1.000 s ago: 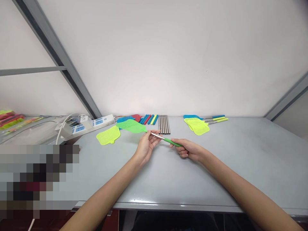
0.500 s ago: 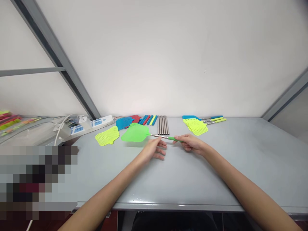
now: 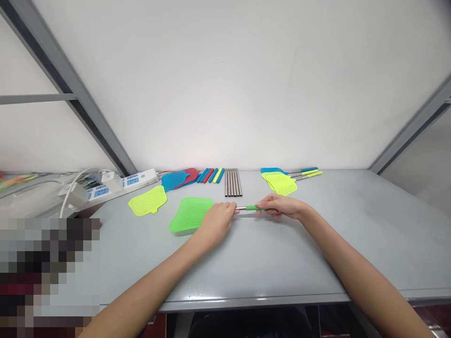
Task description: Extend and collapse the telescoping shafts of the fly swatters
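Observation:
A green fly swatter (image 3: 192, 215) lies across both hands, its perforated head to the left and its green grip to the right. My left hand (image 3: 219, 218) is wrapped round the metal rod close to the head, hiding part of it. The grip's end is pinched in my right hand (image 3: 280, 205). Behind them, several bare metal rods (image 3: 233, 183) lie side by side, with coloured grip sleeves (image 3: 210, 175) to their left. A loose yellow swatter head (image 3: 148, 201) rests at the left, near a blue swatter head (image 3: 174, 180) and a red one (image 3: 192, 174).
Assembled swatters (image 3: 282, 182) with yellow and blue heads lie at the back right of the grey table (image 3: 282, 263). A white power strip (image 3: 120, 188) with plugs and cables stands at the left, beside a metal frame post (image 3: 88, 112). A white wall rises behind.
My left hand has closed round the rod from an open-fingered pose. The swatter's head has turned and come lower, nearer to me. The whole view has shifted slightly.

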`<action>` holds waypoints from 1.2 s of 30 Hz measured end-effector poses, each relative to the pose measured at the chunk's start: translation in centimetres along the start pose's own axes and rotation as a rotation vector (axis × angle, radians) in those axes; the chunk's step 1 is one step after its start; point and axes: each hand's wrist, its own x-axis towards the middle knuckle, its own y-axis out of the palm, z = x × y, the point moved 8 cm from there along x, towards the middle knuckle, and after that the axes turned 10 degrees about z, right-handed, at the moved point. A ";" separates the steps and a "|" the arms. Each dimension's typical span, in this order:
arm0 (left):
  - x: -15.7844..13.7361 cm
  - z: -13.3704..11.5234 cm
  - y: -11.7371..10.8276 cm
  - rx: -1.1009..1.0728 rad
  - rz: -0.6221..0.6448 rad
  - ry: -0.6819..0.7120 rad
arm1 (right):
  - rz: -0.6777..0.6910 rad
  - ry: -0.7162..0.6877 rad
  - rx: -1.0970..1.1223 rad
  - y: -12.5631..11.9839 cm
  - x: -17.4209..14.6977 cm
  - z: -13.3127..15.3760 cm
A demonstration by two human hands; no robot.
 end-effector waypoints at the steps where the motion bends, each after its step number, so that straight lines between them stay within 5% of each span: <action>1: 0.0 -0.3 0.0 0.023 0.002 0.016 | 0.021 0.001 -0.044 0.2 -0.2 0.2; 5: -0.2 -1.3 0.2 0.116 0.026 0.087 | 0.110 0.088 -0.133 1.4 -0.8 0.3; 12: -0.3 -1.0 0.8 0.122 0.080 0.088 | 0.023 0.043 -0.168 2.1 0.1 0.4; 27: -1.1 -2.1 2.2 0.063 0.076 0.013 | 0.356 0.253 0.410 5.0 1.3 -3.2; 36: -1.2 -3.2 2.3 0.096 0.104 0.025 | 0.279 0.166 0.277 4.5 0.5 -2.9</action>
